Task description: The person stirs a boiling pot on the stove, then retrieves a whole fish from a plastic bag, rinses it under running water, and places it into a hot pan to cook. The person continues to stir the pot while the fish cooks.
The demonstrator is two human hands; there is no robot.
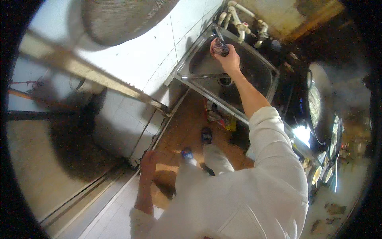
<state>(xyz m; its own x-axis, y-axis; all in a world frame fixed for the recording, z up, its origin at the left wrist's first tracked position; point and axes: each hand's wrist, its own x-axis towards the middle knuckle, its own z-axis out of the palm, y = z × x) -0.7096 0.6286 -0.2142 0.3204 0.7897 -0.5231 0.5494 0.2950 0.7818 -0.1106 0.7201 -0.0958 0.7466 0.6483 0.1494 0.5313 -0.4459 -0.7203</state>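
Observation:
My right hand (231, 59) is stretched out over the far part of a stainless steel sink (256, 55). It grips a dark, glossy item (220, 47) with a reddish side; blur hides exactly what this is. A slim grey bar (219, 33) shows just beyond it, and I cannot tell whether the two are joined. Below my wrist, a metal bar or spout (203, 76) crosses the basin beside the round drain (225, 81). My left hand (148, 162) hangs low by the tiled wall's edge, blurred, with no held thing visible.
White pipes with valves (238, 21) run behind the sink. Along the right stand a large pan or lid (317, 101) and several bowls (317, 174). Bags (220, 118) lie under the sink on the brown tiled floor (173, 128). A ledge (119, 86) juts out at left.

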